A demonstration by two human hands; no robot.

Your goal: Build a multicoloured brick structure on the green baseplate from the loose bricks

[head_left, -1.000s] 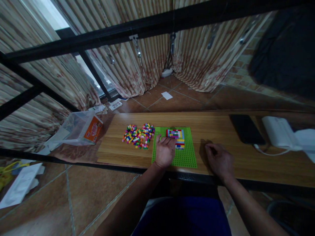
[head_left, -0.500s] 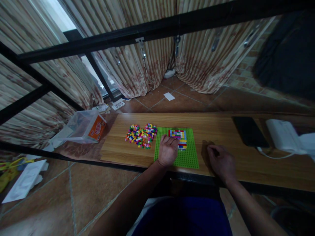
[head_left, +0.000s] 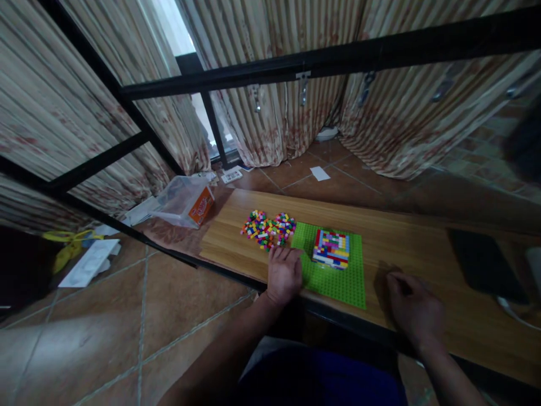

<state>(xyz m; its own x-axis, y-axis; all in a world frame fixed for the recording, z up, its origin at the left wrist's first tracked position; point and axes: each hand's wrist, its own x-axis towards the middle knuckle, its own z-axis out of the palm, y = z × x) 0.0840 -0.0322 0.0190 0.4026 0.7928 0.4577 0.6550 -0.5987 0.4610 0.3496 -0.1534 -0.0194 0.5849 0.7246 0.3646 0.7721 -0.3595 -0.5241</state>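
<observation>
My left hand (head_left: 284,275) is over the near edge of a pile of small multicoloured toy bricks (head_left: 261,226), beside the left edge of a green baseplate (head_left: 333,285). Its fingers are bent and slightly apart; the tips point down and are partly hidden, and no brick shows in them. On the baseplate sits a square build of coloured bricks (head_left: 332,249), with rows of red, yellow, blue and white. My right hand (head_left: 416,307) rests on the wooden table right of the baseplate, thumb and forefinger curled together. Whatever may be between those fingertips is too small to make out.
A clear plastic box (head_left: 180,203) with an orange label stands beyond the wooden table's (head_left: 230,256) left end. To the right lies a black phone-like slab (head_left: 486,262) with a white cable (head_left: 513,310). A black metal rail (head_left: 262,73) crosses before the striped curtains (head_left: 287,124).
My left hand has moved left, off the brick build and to the near edge of the pile, uncovering the build. The view has swung left. My right hand keeps its curled pose.
</observation>
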